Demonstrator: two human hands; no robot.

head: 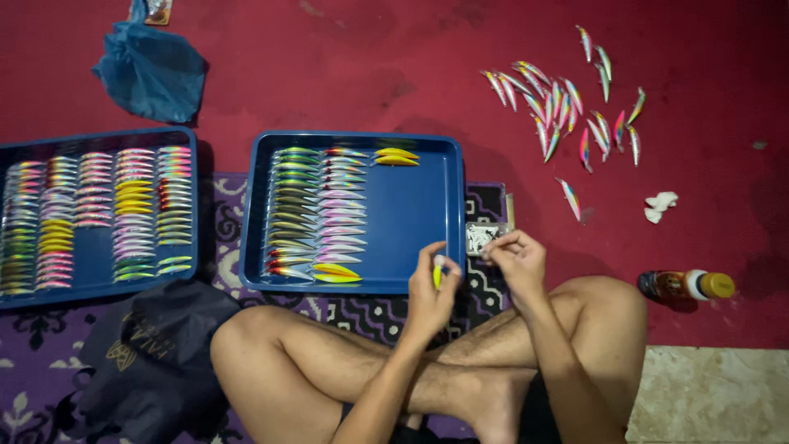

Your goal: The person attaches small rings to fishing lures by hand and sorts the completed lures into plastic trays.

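Left grip (pixel 433 284) pinches a yellow lure (pixel 437 275); right grip (pixel 514 255) closes above a small box (pixel 481 236).

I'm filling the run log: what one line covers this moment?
left hand: holds yellow lure | right hand: fingers pinched beside small box | blue tray: lure rows | loose lures: red floor

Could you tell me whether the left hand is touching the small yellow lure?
Touching. The head view shows the left hand with its fingers wrapped round the yellow lure, no gap visible.
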